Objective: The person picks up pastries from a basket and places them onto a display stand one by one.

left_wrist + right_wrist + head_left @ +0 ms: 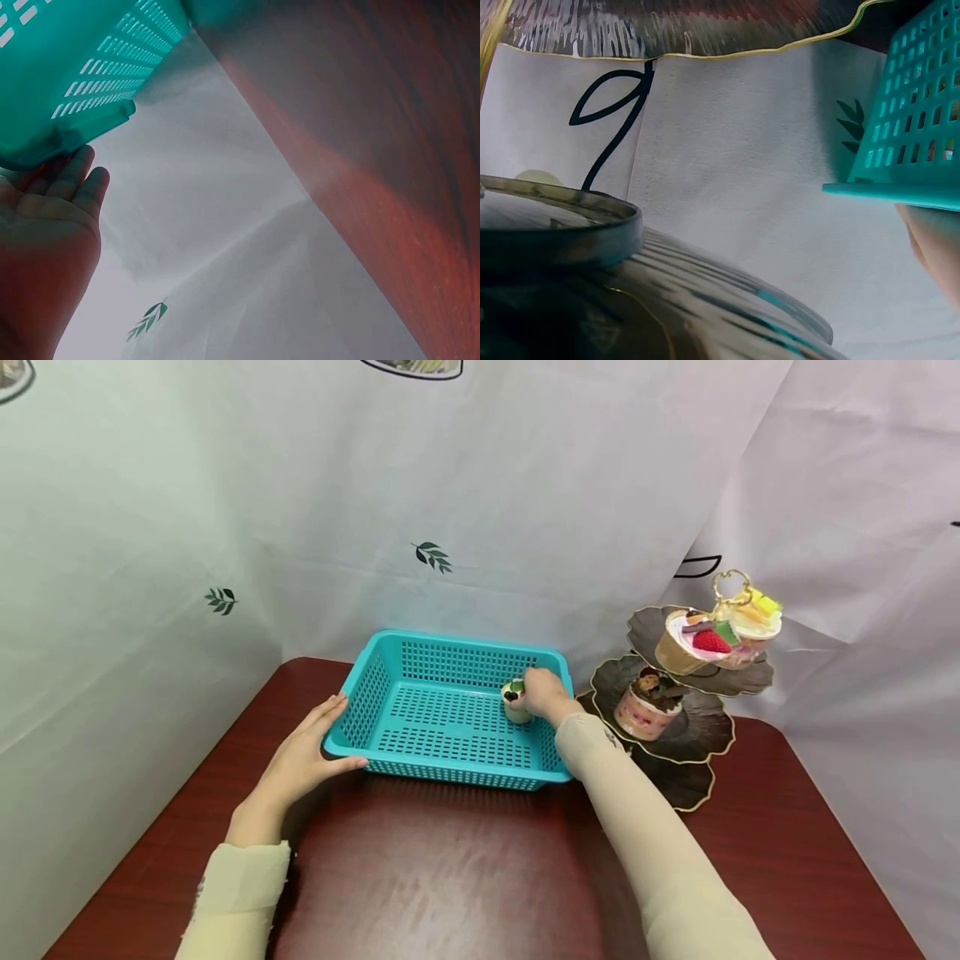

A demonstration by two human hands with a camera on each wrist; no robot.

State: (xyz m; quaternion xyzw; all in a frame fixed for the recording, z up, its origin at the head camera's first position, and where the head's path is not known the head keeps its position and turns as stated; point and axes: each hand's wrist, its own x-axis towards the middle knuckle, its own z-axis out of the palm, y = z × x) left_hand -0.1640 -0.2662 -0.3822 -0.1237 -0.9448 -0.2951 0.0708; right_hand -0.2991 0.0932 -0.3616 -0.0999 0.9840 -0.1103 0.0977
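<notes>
My right hand (546,695) reaches over the right side of a turquoise plastic basket (457,766) and grips a small dessert cup (516,708) topped with dark fruit and a green piece. The cup is inside the basket, near its right end. At the basket's left front corner, my left hand (300,760) touches the rim with spread, fairly straight fingers, the thumb along the front edge. In the left wrist view those fingers (75,180) reach up to the rim from outside. The right wrist view has the basket's side wall (919,105) hiding most of the right hand.
To the right of the basket stands a dark tiered stand (705,747) with gold wavy edges. Its top tier carries a strawberry dessert cup (693,643) and a yellow-topped one (753,625); a chocolate-topped cup (647,710) sits lower. White cloth (525,502) hangs behind the reddish-brown table (450,868).
</notes>
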